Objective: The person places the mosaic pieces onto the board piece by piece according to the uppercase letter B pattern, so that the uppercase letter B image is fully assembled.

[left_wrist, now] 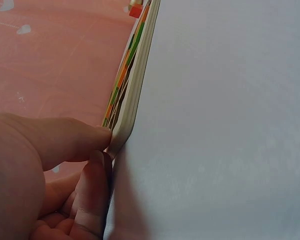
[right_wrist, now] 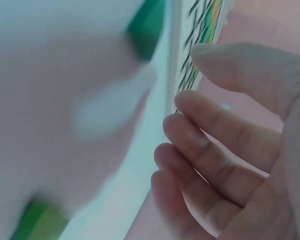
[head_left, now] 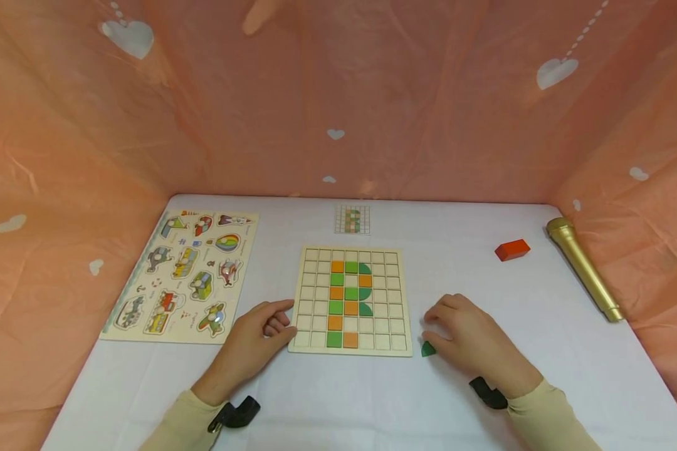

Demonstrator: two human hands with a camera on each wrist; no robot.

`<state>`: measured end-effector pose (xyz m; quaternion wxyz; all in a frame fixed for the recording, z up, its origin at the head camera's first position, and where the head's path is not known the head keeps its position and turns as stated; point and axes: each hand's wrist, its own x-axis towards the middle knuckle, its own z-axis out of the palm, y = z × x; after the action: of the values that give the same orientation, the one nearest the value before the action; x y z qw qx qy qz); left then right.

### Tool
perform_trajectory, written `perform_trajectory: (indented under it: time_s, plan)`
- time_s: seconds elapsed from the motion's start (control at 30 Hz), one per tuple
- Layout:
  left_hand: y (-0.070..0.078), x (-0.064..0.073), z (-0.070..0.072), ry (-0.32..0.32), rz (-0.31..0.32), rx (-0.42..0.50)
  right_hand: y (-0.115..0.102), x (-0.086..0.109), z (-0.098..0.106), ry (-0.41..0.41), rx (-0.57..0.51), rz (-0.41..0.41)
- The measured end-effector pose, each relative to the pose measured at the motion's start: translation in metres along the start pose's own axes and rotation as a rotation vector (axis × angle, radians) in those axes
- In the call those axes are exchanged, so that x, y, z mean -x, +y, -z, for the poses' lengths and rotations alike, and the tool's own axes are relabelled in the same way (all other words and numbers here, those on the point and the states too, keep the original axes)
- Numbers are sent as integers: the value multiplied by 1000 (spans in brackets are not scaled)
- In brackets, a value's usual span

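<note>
A wooden grid board (head_left: 389,313) lies flat in the middle of the table, with orange, green and dark green rounded pieces set in some of its cells. My left hand (head_left: 254,335) rests at its left edge, thumb and index finger touching the edge; in the left wrist view the left thumb (left_wrist: 80,137) is against the board's corner. Right of the board, my right hand (head_left: 465,335) hovers low with bent fingers, beside a small green rounded piece (head_left: 428,349). In the right wrist view, the right hand (right_wrist: 230,155) has nothing between thumb and fingers.
A small pattern card (head_left: 352,219) lies behind the board. At left is a vehicle picture puzzle (head_left: 234,313). A red block (head_left: 512,250) and a gold microphone-like object (head_left: 587,272) lie at right. Blurred pale shapes and a green patch (right_wrist: 147,30) fill the right wrist view's left side.
</note>
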<state>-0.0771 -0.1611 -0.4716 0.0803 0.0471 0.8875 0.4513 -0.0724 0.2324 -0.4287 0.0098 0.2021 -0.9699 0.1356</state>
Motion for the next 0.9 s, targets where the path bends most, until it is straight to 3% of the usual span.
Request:
perform_trajectory:
  time_s: [0.23,0.4,0.53,0.9]
  plan:
    - [1,0,0,0,8,-5,21,26,10,30,-20,-40]
    - [2,0,0,2,9,-6,33,39,14,-19,-11,-106]
    - [2,-1,0,-1,11,-4,42,49,14,-42,10,-112]
    - [1,0,0,1,-2,-12,54,59,13,-32,1,-126]
